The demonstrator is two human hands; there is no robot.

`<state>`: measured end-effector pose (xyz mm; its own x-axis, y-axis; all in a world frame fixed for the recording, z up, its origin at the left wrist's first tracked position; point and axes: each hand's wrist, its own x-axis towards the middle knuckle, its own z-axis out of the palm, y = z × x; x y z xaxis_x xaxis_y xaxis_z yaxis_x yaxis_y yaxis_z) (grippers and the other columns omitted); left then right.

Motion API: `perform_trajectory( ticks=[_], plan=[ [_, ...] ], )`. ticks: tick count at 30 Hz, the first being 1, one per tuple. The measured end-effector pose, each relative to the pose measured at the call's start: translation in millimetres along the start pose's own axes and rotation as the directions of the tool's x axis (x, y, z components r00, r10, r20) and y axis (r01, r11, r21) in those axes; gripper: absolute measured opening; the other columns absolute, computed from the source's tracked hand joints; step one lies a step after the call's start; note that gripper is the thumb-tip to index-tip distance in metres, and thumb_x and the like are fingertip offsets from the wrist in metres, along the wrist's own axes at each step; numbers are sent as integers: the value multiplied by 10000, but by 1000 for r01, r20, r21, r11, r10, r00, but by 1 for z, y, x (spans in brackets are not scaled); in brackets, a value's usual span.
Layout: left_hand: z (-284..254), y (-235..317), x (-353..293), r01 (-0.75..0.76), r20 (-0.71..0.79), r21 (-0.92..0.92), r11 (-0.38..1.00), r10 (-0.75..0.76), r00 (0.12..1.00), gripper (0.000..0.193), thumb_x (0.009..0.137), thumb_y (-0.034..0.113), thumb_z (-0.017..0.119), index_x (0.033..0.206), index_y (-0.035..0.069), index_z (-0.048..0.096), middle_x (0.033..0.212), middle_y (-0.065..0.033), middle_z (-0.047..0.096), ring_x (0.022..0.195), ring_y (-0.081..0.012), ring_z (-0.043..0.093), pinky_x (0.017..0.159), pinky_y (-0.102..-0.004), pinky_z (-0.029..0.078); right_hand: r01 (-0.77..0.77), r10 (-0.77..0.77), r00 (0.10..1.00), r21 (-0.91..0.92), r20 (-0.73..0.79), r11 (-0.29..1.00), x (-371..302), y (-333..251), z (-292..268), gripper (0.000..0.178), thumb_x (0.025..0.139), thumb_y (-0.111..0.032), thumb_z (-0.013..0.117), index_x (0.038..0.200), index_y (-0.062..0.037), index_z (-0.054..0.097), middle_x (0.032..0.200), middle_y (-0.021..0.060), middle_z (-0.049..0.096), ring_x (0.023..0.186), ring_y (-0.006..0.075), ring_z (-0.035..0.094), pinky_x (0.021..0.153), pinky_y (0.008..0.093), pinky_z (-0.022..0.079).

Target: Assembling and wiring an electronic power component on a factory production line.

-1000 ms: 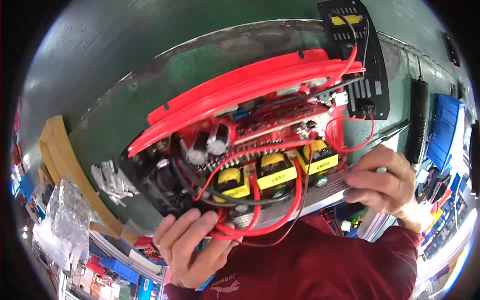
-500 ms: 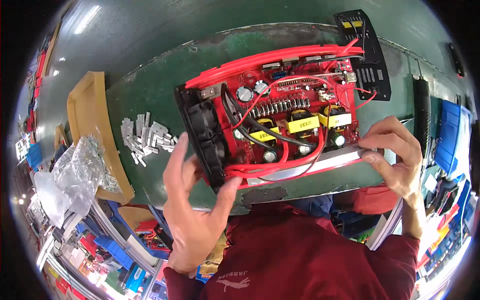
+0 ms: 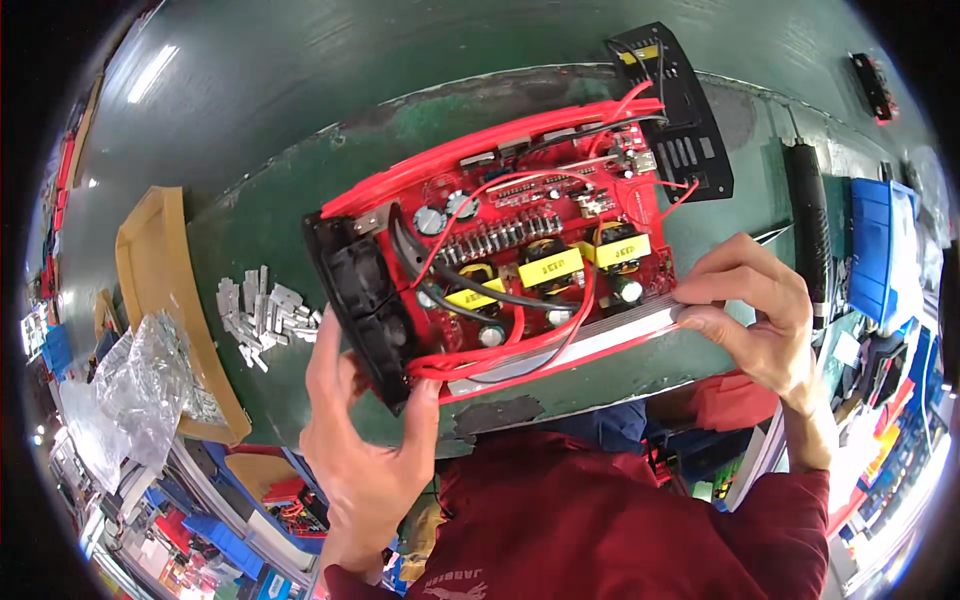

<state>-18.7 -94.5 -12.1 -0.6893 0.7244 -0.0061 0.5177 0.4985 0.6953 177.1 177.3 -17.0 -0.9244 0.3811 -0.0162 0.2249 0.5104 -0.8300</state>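
Note:
An opened power inverter [image 3: 490, 230] lies tilted on the green bench, its red circuit board facing up, with yellow-taped transformers, round capacitors and thick red and black wires. My left hand [image 3: 365, 450] is around the near corner of its black fan panel [image 3: 365, 300], thumb in front and fingers on the outer side. At the near right corner, my right hand [image 3: 755, 320] pinches the silver ribbed edge [image 3: 630, 325] between thumb and fingers. A loose black end panel [image 3: 680, 120] hangs on by wires at the far right.
Left of the inverter lies a pile of small silver metal pieces [image 3: 265, 318]. Beyond it stand a brown tray [image 3: 150, 245] and clear plastic bags [image 3: 140, 390]. A black-handled tool [image 3: 806, 225] and a blue bin [image 3: 872, 250] are at the right. The bench's near edge [image 3: 560, 415] is close to my body.
The whole view has shifted, so the bench things appear further left and lower. Both hands keep their hold on the inverter, with little change between them and it.

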Motion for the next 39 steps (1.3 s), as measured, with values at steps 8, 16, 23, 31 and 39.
perform_trajectory(
  ticks=[8,16,23,31,39],
  plan=[
    [-4,12,-2,114,-31,23,993,-113,993,702,859,19,736,1477,-55,411,1290,-222,626,1129,-263,652,1019,-374,488,109,-108,994,-47,21,993,3,6,-3,240,796,-96,822,1004,-13,738,934,129,683,813,233,672,698,327,528],
    [-6,16,7,-485,49,218,847,486,872,307,772,126,873,1043,118,729,1272,-123,597,1111,-355,637,916,-427,542,68,-73,996,-115,-42,991,-12,-2,-11,318,834,-152,810,1103,-12,714,1050,146,674,881,238,663,713,331,520],
    [3,27,14,-562,183,291,774,532,827,249,833,55,782,1077,64,734,1350,-149,602,1262,-397,560,1057,-507,449,-304,246,884,-90,-397,948,-57,3,-29,199,930,-64,689,1114,10,704,938,94,676,842,173,644,727,300,505],
    [7,33,34,-574,251,229,786,522,815,227,818,96,790,1034,37,748,1136,-128,679,1067,-365,636,919,-470,534,-258,178,918,-195,-354,946,-83,22,16,191,871,-67,779,1044,-35,702,897,103,631,760,221,643,660,333,511],
    [-3,37,52,-506,314,111,855,453,834,241,730,17,821,961,15,754,966,-113,672,878,-284,636,658,-368,523,-347,252,916,-300,-313,888,-70,11,26,136,857,1,715,936,16,605,810,102,569,674,226,582,622,348,459]
  ],
)
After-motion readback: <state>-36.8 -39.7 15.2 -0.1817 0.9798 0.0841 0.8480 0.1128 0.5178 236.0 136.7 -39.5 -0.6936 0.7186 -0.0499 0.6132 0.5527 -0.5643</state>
